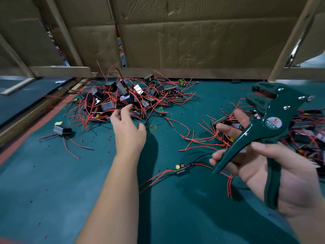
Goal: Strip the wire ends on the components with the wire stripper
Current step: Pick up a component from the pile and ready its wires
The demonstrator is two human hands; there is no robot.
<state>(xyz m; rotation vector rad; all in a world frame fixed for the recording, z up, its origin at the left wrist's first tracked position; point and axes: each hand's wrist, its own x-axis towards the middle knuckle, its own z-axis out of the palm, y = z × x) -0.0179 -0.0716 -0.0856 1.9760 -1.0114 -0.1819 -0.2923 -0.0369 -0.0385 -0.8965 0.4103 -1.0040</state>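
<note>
Far left on the green surface [52, 173]: a lone component [62, 129]. Centre-back: pile of components [126, 95], red wires tangled. At its near edge, left hand [127, 126], fingers loose, holding nothing. Further right, right hand [274, 166] grips the wire stripper [269, 120], raised, handles spread, near a second pile [306, 127].

Green mat [52, 191], seemingly felt, bears piled wired components [123, 95].

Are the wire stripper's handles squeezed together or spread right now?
Spread. The wire stripper has its two green handles forked apart in the right hand, with a wide gap between them.
</note>
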